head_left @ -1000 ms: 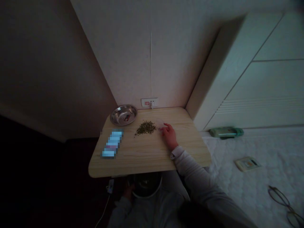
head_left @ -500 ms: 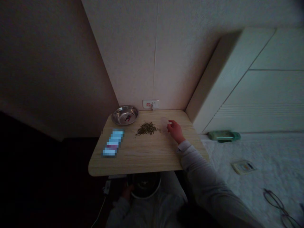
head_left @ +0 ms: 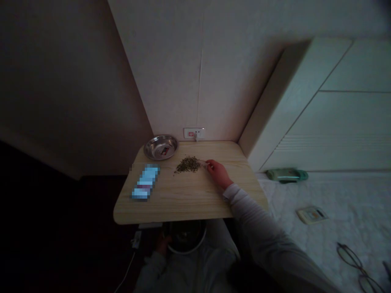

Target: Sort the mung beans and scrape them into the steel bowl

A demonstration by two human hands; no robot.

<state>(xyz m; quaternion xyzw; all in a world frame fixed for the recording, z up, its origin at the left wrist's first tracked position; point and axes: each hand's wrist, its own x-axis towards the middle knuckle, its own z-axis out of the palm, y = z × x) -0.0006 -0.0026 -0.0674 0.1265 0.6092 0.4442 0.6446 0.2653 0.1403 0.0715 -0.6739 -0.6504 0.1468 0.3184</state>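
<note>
A small heap of dark green grains (head_left: pixel 187 164) lies on a light wooden table (head_left: pixel 189 195). My right hand (head_left: pixel 216 172) rests on the table just right of the heap, fingers closed on a small clear cup (head_left: pixel 203 163) whose rim touches the heap's right edge. Below the table's front edge my left hand (head_left: pixel 161 243) grips the rim of a round bowl (head_left: pixel 185 239) in my lap; the table hides part of the bowl.
A steel dish (head_left: pixel 161 147) sits at the table's back left, a phone (head_left: pixel 145 182) lies at the left. A wall socket (head_left: pixel 193 132) is behind. On the white bed: green case (head_left: pixel 286 175), small book (head_left: pixel 312 214), glasses (head_left: pixel 354 260).
My right hand lifted the clear cup off to the right of the heap, then brought it back down and left against the heap. The left hand stayed on the bowl.
</note>
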